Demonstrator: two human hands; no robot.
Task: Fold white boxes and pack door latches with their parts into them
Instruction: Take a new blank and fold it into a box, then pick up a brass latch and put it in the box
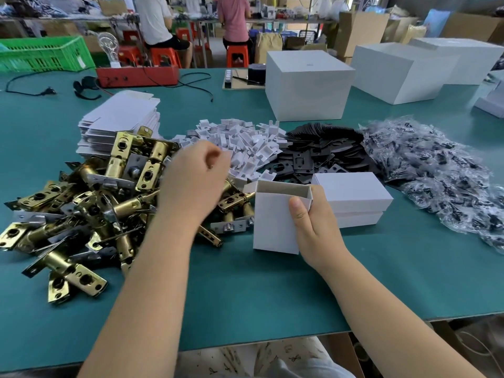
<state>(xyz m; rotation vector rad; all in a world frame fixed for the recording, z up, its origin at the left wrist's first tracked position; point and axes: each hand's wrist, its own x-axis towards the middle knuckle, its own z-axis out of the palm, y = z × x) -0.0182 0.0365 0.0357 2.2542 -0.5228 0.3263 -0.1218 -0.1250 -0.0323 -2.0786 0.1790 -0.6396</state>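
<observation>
The right hand (313,227) grips an upright, open-topped white box (275,216) whose bottom edge rests on the green desk (245,296), thumb on the front face and fingers wrapped behind. The left hand (196,175) hovers over the heap of brass door latches (81,203) just left of the box, fingers curled inward; it is motion-blurred, and whether it pinches anything cannot be told. Just behind the box sit two closed white boxes (354,197), stacked. Beyond lie a pile of small white card inserts (245,143), black strike plates (313,151) and clear bags of dark parts (441,175), contents too small to make out. Flat box blanks (120,118) are stacked behind the latches, partly hidden by them. Larger white cartons (308,83) stand farther back. Two people sit on red stools (163,54) at another bench among cardboard boxes.
</observation>
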